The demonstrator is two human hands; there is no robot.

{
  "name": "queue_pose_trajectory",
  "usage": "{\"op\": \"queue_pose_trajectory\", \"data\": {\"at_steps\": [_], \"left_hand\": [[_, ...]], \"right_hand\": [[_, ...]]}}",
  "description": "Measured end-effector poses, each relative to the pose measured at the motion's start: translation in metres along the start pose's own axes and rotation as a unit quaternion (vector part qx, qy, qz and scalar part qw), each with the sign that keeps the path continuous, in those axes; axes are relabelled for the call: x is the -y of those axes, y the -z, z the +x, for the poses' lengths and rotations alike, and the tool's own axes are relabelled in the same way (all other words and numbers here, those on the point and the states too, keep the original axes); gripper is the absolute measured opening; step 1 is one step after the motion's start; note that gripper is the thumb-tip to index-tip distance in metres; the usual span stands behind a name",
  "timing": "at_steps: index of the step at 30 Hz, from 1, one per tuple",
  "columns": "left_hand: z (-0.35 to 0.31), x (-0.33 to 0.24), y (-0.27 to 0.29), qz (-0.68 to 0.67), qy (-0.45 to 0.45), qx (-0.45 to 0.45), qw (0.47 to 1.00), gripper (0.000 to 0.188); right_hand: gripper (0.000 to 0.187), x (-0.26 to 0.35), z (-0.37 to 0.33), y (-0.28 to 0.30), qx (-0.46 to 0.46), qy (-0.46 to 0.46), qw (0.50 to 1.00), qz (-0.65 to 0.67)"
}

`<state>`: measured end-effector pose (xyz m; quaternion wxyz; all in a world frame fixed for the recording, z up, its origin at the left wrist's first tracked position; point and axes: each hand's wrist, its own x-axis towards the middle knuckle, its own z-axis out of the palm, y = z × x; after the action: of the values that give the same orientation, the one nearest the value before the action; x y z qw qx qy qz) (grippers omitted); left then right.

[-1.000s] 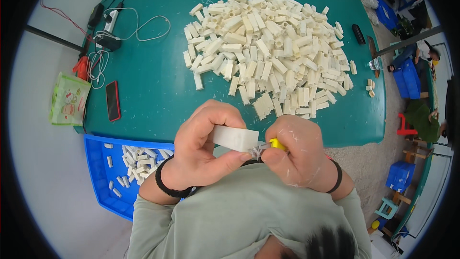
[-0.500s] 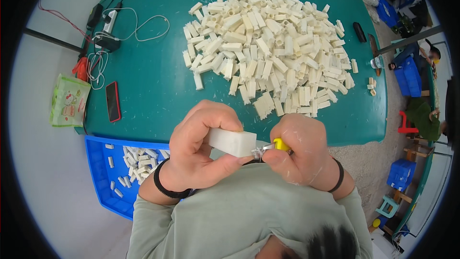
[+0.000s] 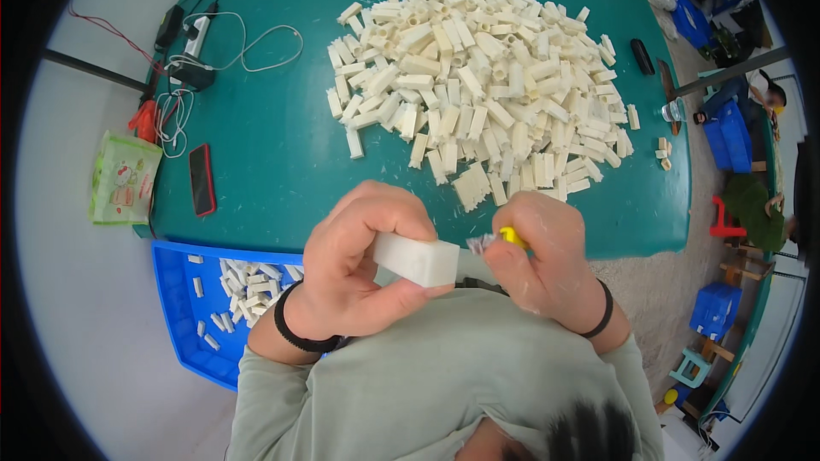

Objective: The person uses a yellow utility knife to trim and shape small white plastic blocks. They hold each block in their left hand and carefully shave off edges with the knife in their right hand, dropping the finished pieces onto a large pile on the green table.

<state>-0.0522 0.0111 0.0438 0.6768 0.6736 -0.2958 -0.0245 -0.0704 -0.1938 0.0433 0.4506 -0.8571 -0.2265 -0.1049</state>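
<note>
My left hand (image 3: 359,265) pinches a white rectangular plastic block (image 3: 418,259) between thumb and fingers, its square end toward my right hand. My right hand (image 3: 542,252) is closed round a small yellow-handled knife (image 3: 512,237). Whitish shavings appear to cling at the knife's metal tip, which is blurred by motion. A short gap lies between tip and block. Beyond both hands, a large pile of cream-coloured hollow plastic pieces (image 3: 478,77) covers the middle of the green table (image 3: 273,128).
Left of my left forearm, a blue bin (image 3: 184,316) holds several white pieces. A red-edged phone (image 3: 202,179), a power strip (image 3: 196,38) with cables, and a green bag (image 3: 125,179) are at the left. Another person (image 3: 760,98) is far right, near blue crates.
My right hand and the knife have drawn back from the block's end, up and to the right. The block has tilted slightly in my left hand.
</note>
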Motion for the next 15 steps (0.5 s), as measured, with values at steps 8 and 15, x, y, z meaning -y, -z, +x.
{"op": "queue_pose_trajectory", "data": {"at_steps": [8, 15], "left_hand": [[0.0009, 0.0028, -0.0016, 0.003, -0.005, -0.021, 1.0, 0.031], [-0.0019, 0.0019, -0.0027, 0.013, -0.004, -0.026, 1.0, 0.031]], "right_hand": [[0.031, 0.0074, -0.0015, 0.0011, 0.025, 0.019, 0.999, 0.023], [0.031, 0.0036, -0.001, -0.0012, 0.017, 0.035, 0.999, 0.008]]}}
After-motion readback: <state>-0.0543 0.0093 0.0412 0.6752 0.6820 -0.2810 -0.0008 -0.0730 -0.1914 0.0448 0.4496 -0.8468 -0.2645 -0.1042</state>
